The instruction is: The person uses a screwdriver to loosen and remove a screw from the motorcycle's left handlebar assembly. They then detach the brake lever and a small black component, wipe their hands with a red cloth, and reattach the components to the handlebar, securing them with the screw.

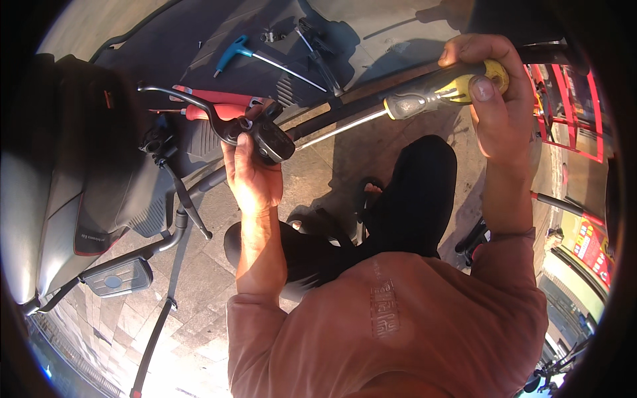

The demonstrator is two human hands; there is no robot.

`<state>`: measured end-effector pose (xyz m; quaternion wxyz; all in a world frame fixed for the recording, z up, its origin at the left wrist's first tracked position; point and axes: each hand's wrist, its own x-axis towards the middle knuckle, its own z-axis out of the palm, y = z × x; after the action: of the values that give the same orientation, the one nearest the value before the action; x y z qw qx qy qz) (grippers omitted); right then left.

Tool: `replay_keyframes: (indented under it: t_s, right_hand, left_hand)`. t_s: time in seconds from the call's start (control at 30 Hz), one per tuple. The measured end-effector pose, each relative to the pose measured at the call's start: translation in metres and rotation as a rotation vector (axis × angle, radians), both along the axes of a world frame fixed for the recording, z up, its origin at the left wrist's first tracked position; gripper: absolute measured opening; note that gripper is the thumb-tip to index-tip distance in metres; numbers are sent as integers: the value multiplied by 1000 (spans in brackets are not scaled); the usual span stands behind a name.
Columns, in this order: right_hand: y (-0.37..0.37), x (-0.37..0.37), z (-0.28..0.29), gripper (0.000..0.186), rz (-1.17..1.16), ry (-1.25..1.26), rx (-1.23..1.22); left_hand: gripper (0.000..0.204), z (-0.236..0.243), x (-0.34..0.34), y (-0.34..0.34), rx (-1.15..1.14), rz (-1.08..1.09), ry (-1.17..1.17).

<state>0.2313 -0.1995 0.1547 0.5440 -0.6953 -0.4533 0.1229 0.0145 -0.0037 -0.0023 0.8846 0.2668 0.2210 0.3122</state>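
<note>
My left hand [255,178] grips a black brake lever assembly [273,140] from below, thumb on its near side. Its curved lever blade points up and to the left, and a boxy black body sits at the right end. In my right hand [499,113] is a screwdriver [410,105] with a yellow and black handle, fingers wrapped round the grip. The long metal shaft slants down-left to the right side of the boxy body. Whether the tip touches it or sits in a screw, I cannot tell.
A dark footboard [159,40] carries a teal T-handle hex key [234,56], a black slender tool [320,58] and red-handled tools [219,111]. At left stands a dark scooter body [60,179] with a footpeg [119,277]. A red metal rack [570,113] stands at right.
</note>
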Motion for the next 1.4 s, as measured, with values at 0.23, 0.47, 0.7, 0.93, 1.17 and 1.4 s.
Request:
replay_keyframes:
  t_s: [0.23,0.47,0.7,0.93,1.17,1.4]
  right_hand:
    - [7,-3,-6,34,6,-6,1]
    - [11,-17,6,24,-89,199,-232]
    - [14,-1,19,29,306,409,-841]
    - [16,-23,12,29,408,159,-987]
    - [13,-42,17,28,436,26,-1068]
    - [3,-25,-3,31,307,676,-1205]
  left_hand:
    - [41,1,1,-1,32,30,39]
    - [39,0,5,-4,121,149,99]
    - [34,-8,3,3,483,270,203]
    - [29,-6,8,1,631,345,372]
    - [29,7,10,6,568,328,402]
    - [27,4,12,-5,605,282,419]
